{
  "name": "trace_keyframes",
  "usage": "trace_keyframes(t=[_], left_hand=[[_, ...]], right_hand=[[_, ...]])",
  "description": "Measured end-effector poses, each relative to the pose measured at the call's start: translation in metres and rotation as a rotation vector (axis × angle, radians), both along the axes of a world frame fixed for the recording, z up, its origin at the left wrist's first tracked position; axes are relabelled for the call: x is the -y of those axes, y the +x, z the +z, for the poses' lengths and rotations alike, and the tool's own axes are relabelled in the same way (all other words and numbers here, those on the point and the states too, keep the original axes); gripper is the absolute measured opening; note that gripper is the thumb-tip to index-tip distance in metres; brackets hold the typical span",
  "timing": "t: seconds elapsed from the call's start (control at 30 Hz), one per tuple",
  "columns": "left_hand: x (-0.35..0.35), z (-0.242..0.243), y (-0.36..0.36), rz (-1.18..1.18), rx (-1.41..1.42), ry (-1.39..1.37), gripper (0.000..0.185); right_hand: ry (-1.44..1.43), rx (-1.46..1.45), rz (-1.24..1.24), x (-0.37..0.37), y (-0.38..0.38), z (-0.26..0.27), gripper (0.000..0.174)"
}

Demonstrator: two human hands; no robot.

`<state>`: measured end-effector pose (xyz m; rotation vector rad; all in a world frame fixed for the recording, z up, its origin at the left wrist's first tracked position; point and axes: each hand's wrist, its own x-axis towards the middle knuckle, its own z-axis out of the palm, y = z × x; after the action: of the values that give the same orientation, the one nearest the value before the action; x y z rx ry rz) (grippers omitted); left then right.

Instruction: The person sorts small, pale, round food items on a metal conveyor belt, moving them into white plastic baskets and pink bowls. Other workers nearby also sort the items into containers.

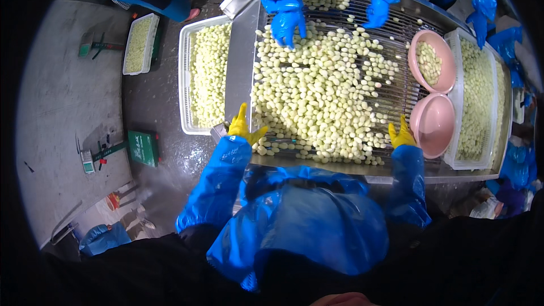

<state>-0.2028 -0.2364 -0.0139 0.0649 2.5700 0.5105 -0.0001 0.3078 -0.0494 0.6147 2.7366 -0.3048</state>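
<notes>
A wide layer of small pale green oval fruits [323, 97] lies across the metal bar grate [397, 95] of a steel sorting table. My left hand [245, 127], in a yellow glove, is at the near left corner, its fingers spread and nothing held. The thumb points towards the fruits; touching or just above them, I cannot tell. Close to the right end of the fruits, my right hand [401, 135] is also yellow-gloved, fingers apart, with nothing in it. Just to its right stands a pink plastic basin [432, 125].
Across the table, a co-worker's blue-gloved hands [288, 27] hover over the fruits. A second pink basin [444, 61] holds some fruits. White crates full of fruits stand left [184, 76] and right [454, 136]. Green platform scales [143, 148] sit on the wet floor.
</notes>
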Motion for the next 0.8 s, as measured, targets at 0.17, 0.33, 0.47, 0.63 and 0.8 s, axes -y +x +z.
trace_keyframes(t=[0.17, 0.33, 0.47, 0.63, 0.8], left_hand=[[-0.065, 0.011, -0.048, -0.152, 0.215, 0.032, 0.131], [-0.118, -0.005, -0.046, 0.236, 0.764, 0.648, 0.138], [-0.139, -0.054, -0.027, 0.005, 0.723, 0.763, 0.143], [-0.099, -0.104, -0.036, 0.299, 0.814, 0.856, 0.104], [-0.010, -0.051, -0.050, 0.533, 0.676, 1.036, 0.076]], right_hand=[[-0.404, 0.324, -0.135, 0.021, -0.022, -0.024, 0.076], [-0.751, 0.201, -0.233, 0.129, -0.089, 0.008, 0.063], [-1.146, 0.347, -0.497, 0.198, -0.137, 0.022, 0.068], [-1.603, 0.221, -0.551, 0.246, -0.157, 0.020, 0.074], [-1.774, -0.069, -0.399, 0.156, -0.103, 0.017, 0.066]])
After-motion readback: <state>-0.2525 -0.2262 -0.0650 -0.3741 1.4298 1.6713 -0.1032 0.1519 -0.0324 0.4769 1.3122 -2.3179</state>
